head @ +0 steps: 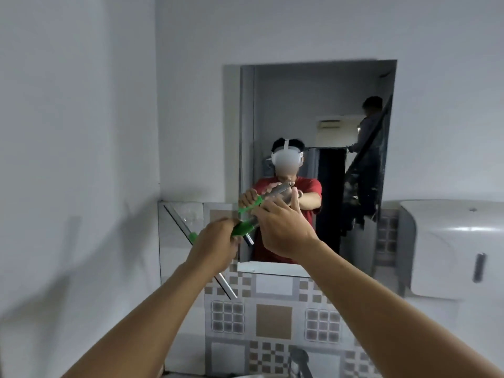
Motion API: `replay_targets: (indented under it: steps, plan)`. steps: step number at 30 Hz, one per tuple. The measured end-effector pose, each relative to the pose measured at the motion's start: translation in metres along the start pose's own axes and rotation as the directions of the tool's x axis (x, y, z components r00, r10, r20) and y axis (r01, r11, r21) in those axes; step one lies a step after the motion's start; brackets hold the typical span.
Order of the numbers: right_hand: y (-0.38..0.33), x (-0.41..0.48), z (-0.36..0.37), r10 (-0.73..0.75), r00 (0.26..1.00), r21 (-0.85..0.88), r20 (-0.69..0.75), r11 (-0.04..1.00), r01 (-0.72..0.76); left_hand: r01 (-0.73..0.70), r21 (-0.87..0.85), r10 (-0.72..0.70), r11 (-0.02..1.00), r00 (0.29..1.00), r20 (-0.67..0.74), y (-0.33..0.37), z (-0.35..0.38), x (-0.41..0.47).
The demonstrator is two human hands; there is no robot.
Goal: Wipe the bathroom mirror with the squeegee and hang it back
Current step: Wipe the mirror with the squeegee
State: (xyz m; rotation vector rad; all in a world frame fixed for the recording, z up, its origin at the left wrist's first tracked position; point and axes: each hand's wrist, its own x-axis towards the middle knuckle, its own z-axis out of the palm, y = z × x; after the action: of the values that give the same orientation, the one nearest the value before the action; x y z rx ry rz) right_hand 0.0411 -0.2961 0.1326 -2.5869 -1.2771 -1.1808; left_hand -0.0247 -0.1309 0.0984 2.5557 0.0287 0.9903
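Note:
I hold the squeegee (243, 228) in both hands in front of the lower left corner of the mirror (313, 105). It has a green neck, a silver handle and a long metal blade (180, 222) that slants down to the right across the tiled wall. My left hand (215, 242) is closed around the green neck. My right hand (282, 227) covers the silver handle end, its fingers loosely curled with the thumb up. The mirror reflects me, both hands and the handle.
A white paper dispenser (450, 249) hangs on the wall right of the mirror. Patterned tiles (274, 317) run below the mirror, with a tap (300, 361) at the bottom edge. A plain white wall stands close on the left. The mirror also reflects another person on stairs behind.

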Motion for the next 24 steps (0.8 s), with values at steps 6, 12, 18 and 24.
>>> replay_targets:
  steps: [6, 12, 18, 24]
  plan:
    - [0.048, -0.014, -0.034, 0.005, 0.996, 0.031, -0.086, 1.000, -0.003, -0.261, 0.049, 0.260, 0.964, 0.965, 0.028, 0.044, -0.025, 0.042]
    - [0.077, 0.009, -0.050, 0.170, 0.972, 0.203, -0.159, 0.970, -0.136, -0.407, 0.188, 0.447, 0.894, 0.842, -0.303, 0.066, -0.028, 0.074]
    - [0.115, 0.057, -0.067, 0.225, 0.944, 0.243, -0.243, 0.956, -0.165, -0.469, 0.152, 0.488, 0.870, 0.772, -0.407, 0.024, 0.049, 0.059]
    - [0.145, 0.105, -0.086, 0.221, 0.957, 0.128, -0.189, 0.972, -0.199, -0.284, 0.309, 0.341, 0.908, 0.928, -0.149, -0.019, 0.099, 0.104]
